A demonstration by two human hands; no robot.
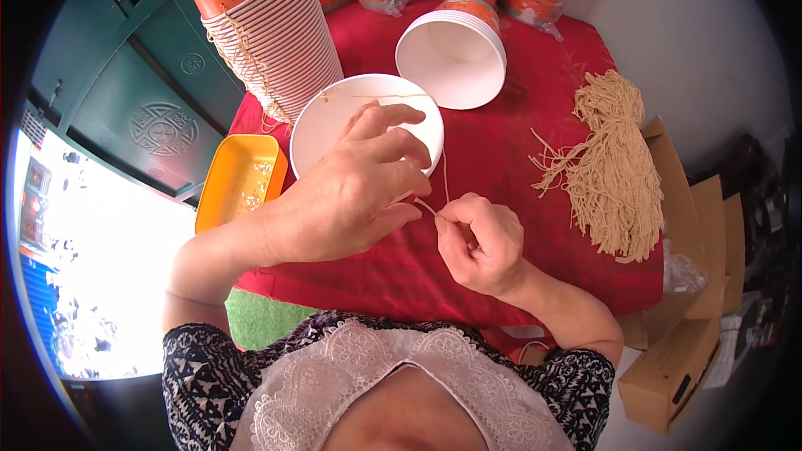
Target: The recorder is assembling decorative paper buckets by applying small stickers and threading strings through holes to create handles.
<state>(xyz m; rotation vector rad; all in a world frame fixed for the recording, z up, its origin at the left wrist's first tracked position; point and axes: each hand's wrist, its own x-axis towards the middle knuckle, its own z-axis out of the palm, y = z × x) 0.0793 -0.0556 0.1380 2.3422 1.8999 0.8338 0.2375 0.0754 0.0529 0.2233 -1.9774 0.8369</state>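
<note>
A white paper bucket (pixel 309 138) stands at the middle of the table, its open mouth facing up. Over its near side reaches my left hand (pixel 359 179), thumb and index finger closing on a beige cord while the other fingers curve loosely apart. To its right, my right hand (pixel 480 242) pinches the same cord (pixel 445 171) between thumb and curled fingers. A short stretch of cord runs between both hands. From my right hand the cord rises past the bucket's right rim, and a length lies across the bucket's far inside. The left fingertips are partly hidden.
Left stands a tall leaning stack of orange-and-white buckets (pixel 276 33), beside a yellow tray (pixel 209 192) with small bits. Another bucket (pixel 451 63) lies tipped behind. A bundle of beige cords (pixel 614 171) rests on the red cloth (pixel 518 142); cardboard boxes (pixel 668 367) sit right.
</note>
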